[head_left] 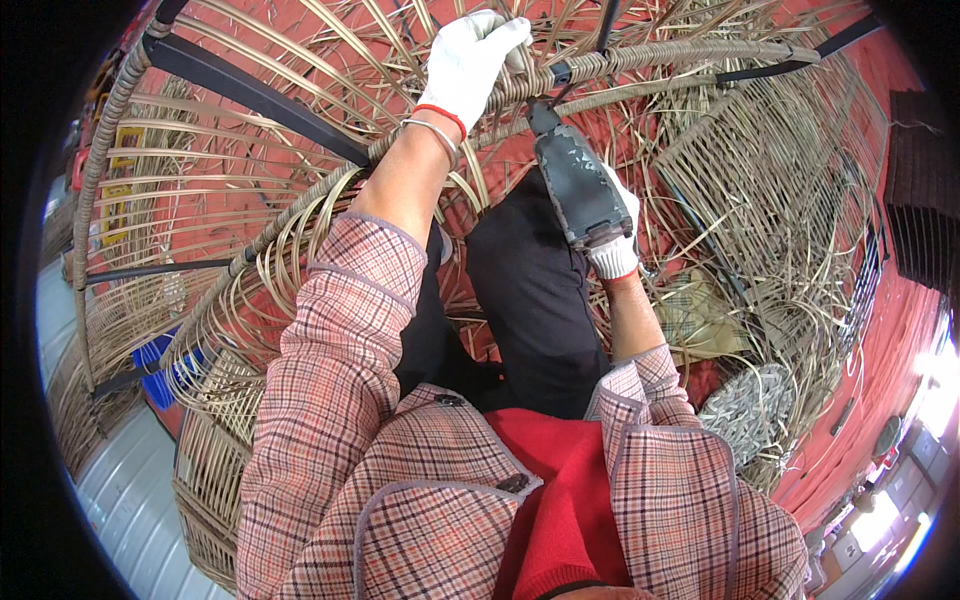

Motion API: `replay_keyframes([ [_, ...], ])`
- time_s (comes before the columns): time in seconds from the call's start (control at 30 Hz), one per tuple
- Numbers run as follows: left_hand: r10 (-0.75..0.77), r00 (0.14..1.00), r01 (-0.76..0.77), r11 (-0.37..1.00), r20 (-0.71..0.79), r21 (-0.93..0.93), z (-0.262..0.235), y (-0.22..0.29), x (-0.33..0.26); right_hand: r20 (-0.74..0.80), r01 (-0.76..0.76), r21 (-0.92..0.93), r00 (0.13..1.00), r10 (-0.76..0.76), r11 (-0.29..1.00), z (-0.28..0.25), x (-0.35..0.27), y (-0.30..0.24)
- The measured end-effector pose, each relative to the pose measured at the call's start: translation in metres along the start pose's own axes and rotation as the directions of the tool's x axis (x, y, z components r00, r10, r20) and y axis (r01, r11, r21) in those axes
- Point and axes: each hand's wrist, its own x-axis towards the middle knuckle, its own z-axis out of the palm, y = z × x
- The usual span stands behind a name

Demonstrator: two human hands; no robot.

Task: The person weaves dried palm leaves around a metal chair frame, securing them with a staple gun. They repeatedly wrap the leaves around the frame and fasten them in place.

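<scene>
My left hand (468, 70), in a white glove with a red cuff edge, is closed on a rattan strip (516, 62) at the top of a wrapped frame bar (660, 62). My right hand (620, 225), also in a white glove, is closed around a worn dark staple gun (578, 185). The gun's nose points up at the wrapped bar, close below my left hand. The right fingers are mostly hidden behind the gun's body. Around the bar, a half-woven rattan frame (265, 95) with black metal struts fans out on the left, its strips running loose.
Woven rattan panels (755, 180) and tangled loose strips lie to the right on a red floor covering (845, 430). A round grey coil (750, 410) rests near them. Dark ribbed stacks (922, 190) stand at the right edge. A blue container (160, 365) sits at the left behind the frame.
</scene>
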Motion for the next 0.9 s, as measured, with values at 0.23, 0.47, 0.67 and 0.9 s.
replay_keyframes([
  [0.23, 0.002, 1.000, -0.002, 0.999, 0.007, 0.037, 0.001, 0.004, -0.001, -0.054, 0.105, -0.021, 0.993, -0.106, 0.994, -0.001, 0.001, -0.004],
  [0.47, -0.027, 1.000, 0.027, 1.000, 0.015, 0.006, 0.000, -0.006, 0.003, -0.051, 0.108, -0.010, 0.993, -0.109, 0.994, 0.000, 0.003, -0.009],
  [0.67, 0.042, 0.999, -0.042, 0.999, 0.029, -0.027, 0.000, -0.018, 0.004, -0.006, 0.044, 0.025, 0.999, -0.044, 0.999, 0.000, 0.002, -0.008],
  [0.9, -0.013, 0.999, 0.018, 0.995, 0.050, -0.094, -0.003, -0.008, 0.004, 0.207, -0.092, 0.426, 0.978, 0.002, 0.900, 0.000, 0.010, 0.002],
])
